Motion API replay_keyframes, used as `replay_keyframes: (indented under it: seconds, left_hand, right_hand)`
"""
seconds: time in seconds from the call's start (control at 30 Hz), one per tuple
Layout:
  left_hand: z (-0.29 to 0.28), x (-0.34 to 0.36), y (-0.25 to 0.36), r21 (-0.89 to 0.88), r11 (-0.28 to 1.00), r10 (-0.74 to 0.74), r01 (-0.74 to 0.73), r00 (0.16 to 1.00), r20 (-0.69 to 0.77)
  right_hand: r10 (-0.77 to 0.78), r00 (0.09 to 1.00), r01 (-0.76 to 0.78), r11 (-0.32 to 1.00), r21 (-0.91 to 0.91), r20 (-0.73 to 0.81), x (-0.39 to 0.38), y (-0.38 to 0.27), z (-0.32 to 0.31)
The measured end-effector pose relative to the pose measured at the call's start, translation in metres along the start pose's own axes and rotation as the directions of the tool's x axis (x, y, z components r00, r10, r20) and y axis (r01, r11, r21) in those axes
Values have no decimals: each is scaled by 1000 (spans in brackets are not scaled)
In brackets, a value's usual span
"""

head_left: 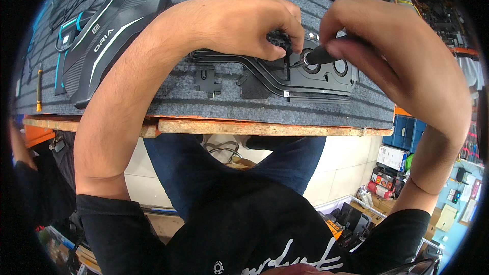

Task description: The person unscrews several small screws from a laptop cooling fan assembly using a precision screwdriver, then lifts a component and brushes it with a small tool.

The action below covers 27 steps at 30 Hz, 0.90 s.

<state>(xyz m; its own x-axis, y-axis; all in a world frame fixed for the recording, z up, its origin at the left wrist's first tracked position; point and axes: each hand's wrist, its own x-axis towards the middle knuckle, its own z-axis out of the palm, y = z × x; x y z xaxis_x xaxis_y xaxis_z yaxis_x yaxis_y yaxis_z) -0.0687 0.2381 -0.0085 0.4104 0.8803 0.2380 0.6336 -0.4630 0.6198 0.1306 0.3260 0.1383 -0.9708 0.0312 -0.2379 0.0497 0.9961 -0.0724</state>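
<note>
A dark cooling assembly with long bent black pipes [270,80] and two round fans [310,66] lies on the grey striped mat. My right hand [356,46] is closed round a black-handled tool [318,56]. The tool's narrow tip points down and left onto the assembly, beside the left fan; the exact kind of tool is hard to tell. My left hand [260,28] curves over the assembly's far side, thumb and fingers bent together round a dark part. What that part is stays mostly hidden under the fingers.
A large black angular case [122,30] sits at the left, beside a blue-edged device [66,40]. A yellow-handled screwdriver [39,91] lies at the far left. Small dark plates [206,79] lie before the assembly. The wooden table edge [275,128] runs near me; cables and circuit boards crowd the right.
</note>
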Motion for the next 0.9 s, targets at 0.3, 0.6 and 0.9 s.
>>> replay_keyframes:
  seconds: [0.3, 0.6, 0.9]
  left_hand:
    - [5, 0, -2, 59, 995, 82, -80, 996, -30]
    - [10, 6, -5, 29, 988, 155, -154, 988, -20]
    - [14, 8, 0, 101, 989, 105, -104, 994, -6]
  right_hand:
    - [-205, 975, 208, 978, 18, -83, 0, -10, 0]
    - [-42, 996, 55, 985, 166, -80, -3, -5, 1]
    - [-111, 990, 114, 993, 32, -82, -1, -3, 1]
